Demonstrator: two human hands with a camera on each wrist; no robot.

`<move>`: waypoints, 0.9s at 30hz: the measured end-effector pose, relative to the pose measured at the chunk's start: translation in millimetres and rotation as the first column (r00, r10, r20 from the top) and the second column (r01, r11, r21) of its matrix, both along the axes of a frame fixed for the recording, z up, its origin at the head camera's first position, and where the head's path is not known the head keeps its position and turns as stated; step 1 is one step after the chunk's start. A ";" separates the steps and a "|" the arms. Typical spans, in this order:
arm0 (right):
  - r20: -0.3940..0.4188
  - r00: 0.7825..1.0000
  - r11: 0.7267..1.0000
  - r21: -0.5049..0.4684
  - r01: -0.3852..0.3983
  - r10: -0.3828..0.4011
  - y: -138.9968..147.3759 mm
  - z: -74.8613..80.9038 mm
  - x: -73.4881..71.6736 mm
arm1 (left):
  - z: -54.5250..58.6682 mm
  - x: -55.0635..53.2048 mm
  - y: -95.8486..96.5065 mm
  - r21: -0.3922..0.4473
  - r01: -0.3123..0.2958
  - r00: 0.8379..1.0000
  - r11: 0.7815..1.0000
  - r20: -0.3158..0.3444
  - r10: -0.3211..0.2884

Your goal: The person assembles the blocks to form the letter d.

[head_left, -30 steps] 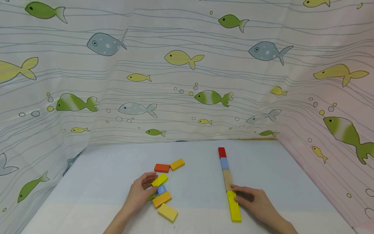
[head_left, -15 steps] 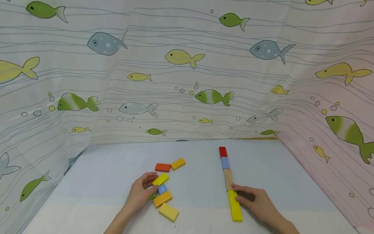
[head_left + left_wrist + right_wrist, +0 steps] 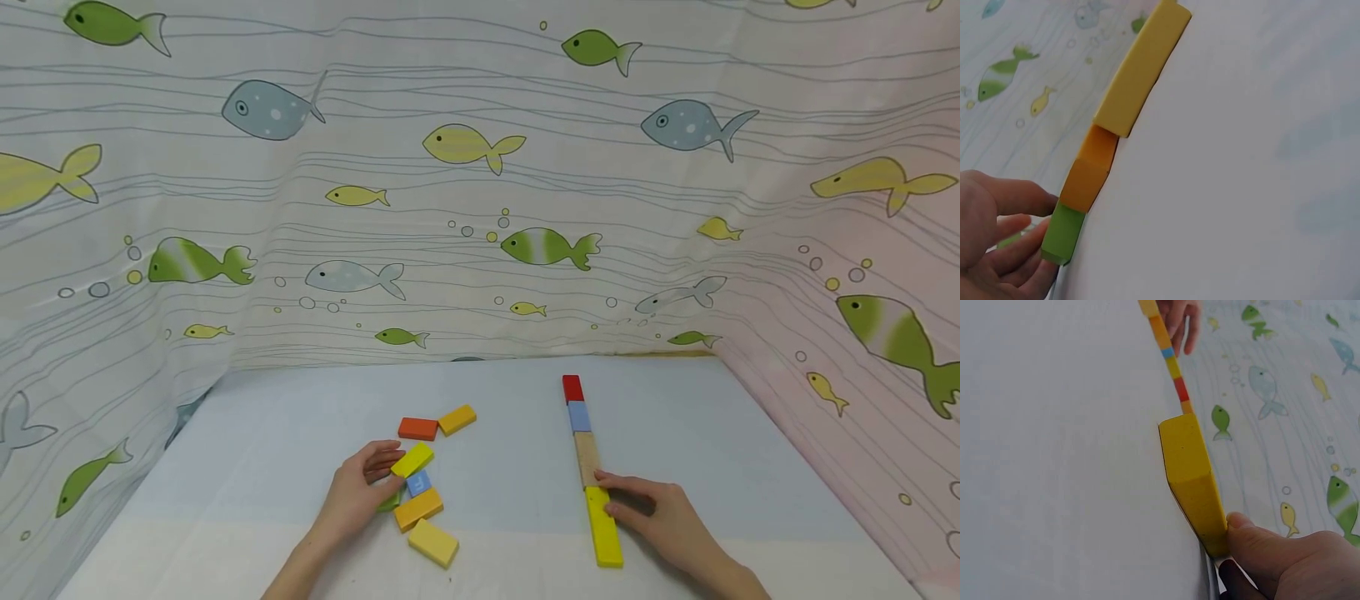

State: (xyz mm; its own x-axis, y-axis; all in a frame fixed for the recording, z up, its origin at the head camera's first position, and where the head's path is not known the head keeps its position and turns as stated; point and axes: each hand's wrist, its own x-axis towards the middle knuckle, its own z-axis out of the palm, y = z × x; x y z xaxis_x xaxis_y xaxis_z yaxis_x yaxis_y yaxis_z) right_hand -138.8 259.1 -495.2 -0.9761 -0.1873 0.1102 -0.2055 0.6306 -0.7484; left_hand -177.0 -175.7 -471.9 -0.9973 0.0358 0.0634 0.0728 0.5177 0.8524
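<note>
On the left, my left hand [image 3: 360,487] rests beside a loose group of blocks, its fingers bent and its thumb touching the lower left of a bright yellow block [image 3: 413,460]. A green block [image 3: 390,500], partly covered by the thumb, lies under it. Beside them are a blue block [image 3: 418,483] with a white mark, an orange block [image 3: 419,509] and a pale yellow block [image 3: 433,542]. My right hand [image 3: 667,517] touches a straight row's right side: thumb at a long yellow block [image 3: 603,527], index fingertip by a plain wooden block [image 3: 587,460].
Above the wooden block, the row continues with a blue block [image 3: 579,417] and a red block [image 3: 573,388]. A red-orange block [image 3: 417,428] and an amber block [image 3: 457,420] lie behind the left group. A fish-print curtain [image 3: 465,283] encloses the white table [image 3: 510,500].
The head view shifts slightly. Both hands and all the blocks keep their places.
</note>
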 end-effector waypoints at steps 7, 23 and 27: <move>0.005 1.000 1.000 0.007 0.003 -0.003 0.0 1.3 0.3 | -1.2 0.4 1.9 -0.024 -0.024 1.000 0.999 0.016 0.025; -0.024 1.000 1.000 -0.013 -0.017 0.016 1.0 -1.7 -0.6 | -3.3 -1.7 2.1 -0.045 -0.054 0.998 0.998 0.024 0.055; -0.038 0.999 0.999 -0.017 -0.027 0.026 1.7 -2.2 0.2 | -4.4 -2.3 2.6 -0.055 -0.048 0.998 0.997 0.032 0.050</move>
State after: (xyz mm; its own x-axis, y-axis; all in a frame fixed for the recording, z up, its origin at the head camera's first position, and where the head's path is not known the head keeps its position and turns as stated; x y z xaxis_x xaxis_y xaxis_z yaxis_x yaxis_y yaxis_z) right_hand -138.7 260.7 -497.3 -0.9659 -0.2111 0.1502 -0.2504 0.6116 -0.7505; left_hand -179.2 -173.1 -476.3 -0.9995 -0.0110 0.0294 0.0181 0.5651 0.8248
